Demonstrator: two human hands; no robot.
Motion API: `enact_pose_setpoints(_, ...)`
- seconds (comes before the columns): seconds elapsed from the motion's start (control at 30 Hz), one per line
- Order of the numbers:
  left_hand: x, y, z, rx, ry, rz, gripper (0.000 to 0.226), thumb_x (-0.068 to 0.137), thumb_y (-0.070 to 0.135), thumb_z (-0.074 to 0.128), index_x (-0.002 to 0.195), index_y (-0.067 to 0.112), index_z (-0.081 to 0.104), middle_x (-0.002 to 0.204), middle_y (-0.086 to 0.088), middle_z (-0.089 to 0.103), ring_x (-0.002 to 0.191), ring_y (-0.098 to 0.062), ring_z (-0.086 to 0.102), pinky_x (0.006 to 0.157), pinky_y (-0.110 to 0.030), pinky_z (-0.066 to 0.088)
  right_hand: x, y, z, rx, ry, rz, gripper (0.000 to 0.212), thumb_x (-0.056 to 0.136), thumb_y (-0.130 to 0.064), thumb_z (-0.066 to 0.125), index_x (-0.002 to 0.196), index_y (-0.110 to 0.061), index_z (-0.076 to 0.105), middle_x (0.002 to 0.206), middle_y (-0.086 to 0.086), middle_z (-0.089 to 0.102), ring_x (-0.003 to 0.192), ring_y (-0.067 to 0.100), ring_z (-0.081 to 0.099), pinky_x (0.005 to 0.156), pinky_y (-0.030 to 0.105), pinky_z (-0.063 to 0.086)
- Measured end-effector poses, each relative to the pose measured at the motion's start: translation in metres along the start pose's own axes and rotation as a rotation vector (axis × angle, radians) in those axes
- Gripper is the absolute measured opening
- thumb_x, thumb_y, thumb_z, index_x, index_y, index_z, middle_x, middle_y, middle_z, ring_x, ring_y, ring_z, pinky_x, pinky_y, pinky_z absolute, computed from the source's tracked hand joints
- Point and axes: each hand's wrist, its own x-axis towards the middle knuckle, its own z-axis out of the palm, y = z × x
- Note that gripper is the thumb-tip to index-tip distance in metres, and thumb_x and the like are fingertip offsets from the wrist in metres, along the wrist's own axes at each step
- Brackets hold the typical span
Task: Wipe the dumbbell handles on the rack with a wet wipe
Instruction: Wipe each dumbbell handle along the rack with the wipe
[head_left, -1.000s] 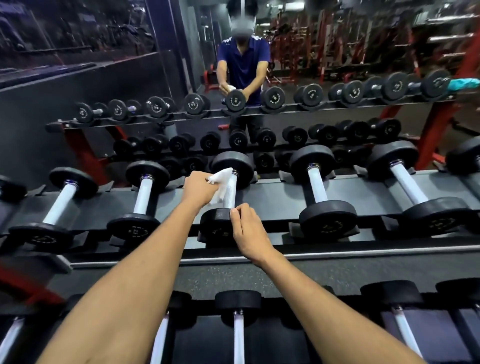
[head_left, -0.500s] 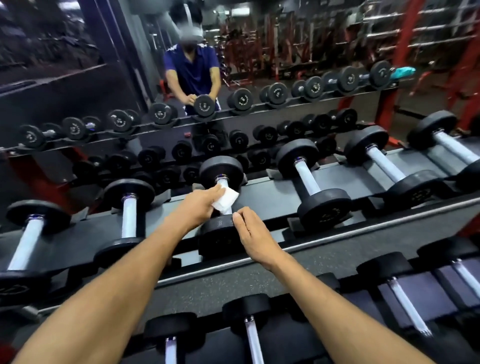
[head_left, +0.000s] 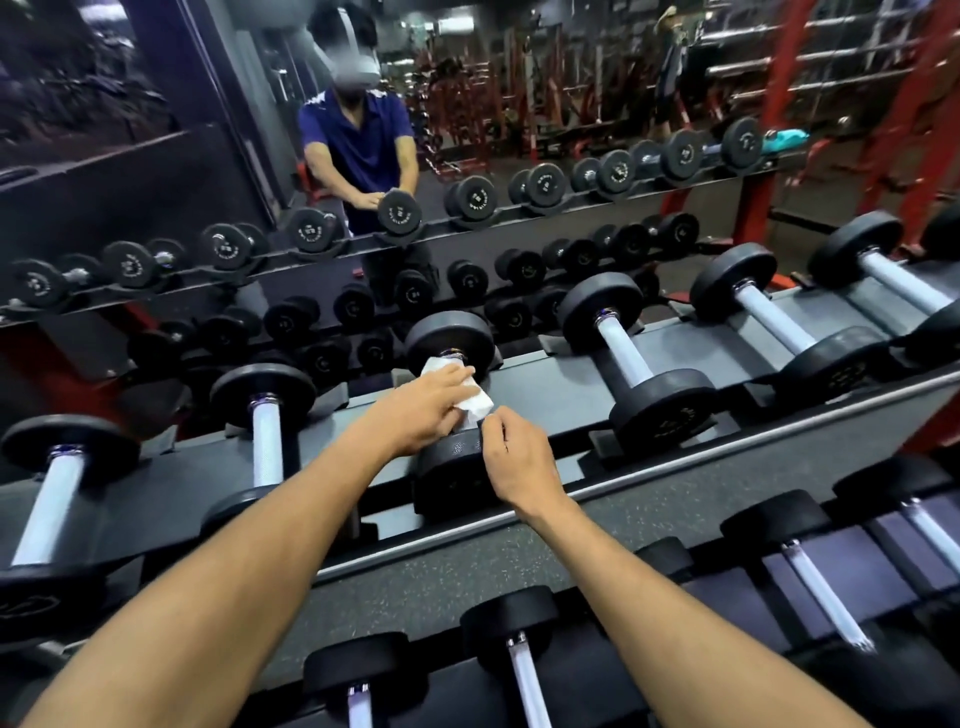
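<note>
The wet wipe (head_left: 470, 395) is a crumpled white sheet draped over the handle of the middle dumbbell (head_left: 451, 343) on the top shelf of the rack (head_left: 561, 395). That handle is almost wholly hidden under the wipe and the hands; only a short shiny collar shows at the far head.

The left hand (head_left: 421, 410) lies over the wipe from the left of that dumbbell, its fingers (head_left: 457, 375) curled down onto the sheet and gripping it against the handle. The right hand (head_left: 514, 462) sits on the near side of the same dumbbell, resting against its near black head; its fingers (head_left: 493, 423) are bent and pinch the near corner of the wipe.

To the right of the middle dumbbell, a second dumbbell (head_left: 623, 358) lies parallel on the same shelf with its pale handle bare, and a third (head_left: 774, 317) lies further right. To its left stands another dumbbell (head_left: 266, 415), and one more (head_left: 57, 483) beyond that.

Nearer than the middle dumbbell, a lower shelf (head_left: 467, 582) carries smaller dumbbells with thin handles.

Behind the middle dumbbell a mirror (head_left: 156, 197) shows the rack's reflection and a person in a blue shirt (head_left: 358, 145) with both hands at a dumbbell.
</note>
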Motion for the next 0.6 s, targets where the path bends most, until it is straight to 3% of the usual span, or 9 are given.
enact_pose_setpoints(0.1,-0.004,-0.005,-0.002,-0.011,-0.04,0.036,0.044,0.099,0.013,0.051,0.143,0.019,0.053,0.16,0.0,0.032,0.15,-0.016,0.021,0.119,-0.037,0.026,0.0,-0.001,0.001,0.021,0.024,-0.028,0.03,0.089,-0.034,0.025,0.063,-0.024,0.037,0.062,-0.006,0.048,0.059,0.01,0.044,0.062,0.032,0.03)
enact_pose_setpoints(0.27,0.009,-0.003,-0.004,0.048,0.043,-0.004,0.039,0.104,0.024,0.044,0.143,0.018,0.052,0.161,-0.005,0.03,0.15,-0.02,0.02,0.116,-0.031,0.024,0.0,0.003,0.0,0.013,0.028,-0.038,0.029,0.086,-0.034,0.023,0.062,-0.024,0.036,0.06,-0.006,0.046,0.058,0.006,0.043,0.062,0.031,0.027)
enact_pose_setpoints(0.37,0.006,-0.005,-0.005,0.103,-0.044,0.134,0.047,0.102,0.043,0.034,0.13,0.017,0.062,0.146,-0.007,0.047,0.14,-0.019,0.031,0.11,-0.035,0.034,0.0,0.005,0.0,-0.012,0.018,-0.041,0.029,0.085,-0.036,0.019,0.064,-0.024,0.035,0.06,-0.007,0.044,0.057,0.005,0.04,0.062,0.031,0.027)
enact_pose_setpoints(0.43,0.0,-0.006,-0.009,0.116,-0.107,0.265,0.033,0.099,0.024,0.046,0.125,0.015,0.064,0.13,-0.005,0.055,0.128,-0.018,0.039,0.106,-0.031,0.035,-0.001,0.004,-0.001,-0.016,0.016,-0.034,0.031,0.085,-0.039,0.018,0.065,-0.024,0.036,0.062,-0.006,0.046,0.058,0.006,0.042,0.062,0.032,0.029)
enact_pose_setpoints(0.5,-0.003,-0.008,-0.011,0.121,-0.127,0.348,0.038,0.091,0.001,0.052,0.125,0.014,0.063,0.127,-0.003,0.057,0.125,-0.018,0.042,0.106,-0.03,0.035,-0.002,0.001,-0.002,-0.026,0.009,-0.031,0.032,0.086,-0.04,0.019,0.066,-0.023,0.038,0.064,-0.005,0.049,0.06,0.009,0.044,0.062,0.033,0.031)
enact_pose_setpoints(0.6,0.003,-0.007,-0.015,0.142,-0.117,0.301,0.043,0.093,-0.001,0.052,0.131,0.016,0.061,0.138,-0.002,0.054,0.135,-0.017,0.038,0.108,-0.022,0.03,-0.002,-0.001,-0.002,-0.049,0.011,-0.027,0.033,0.086,-0.041,0.019,0.068,-0.022,0.039,0.067,-0.005,0.051,0.065,0.019,0.048,0.062,0.036,0.034)
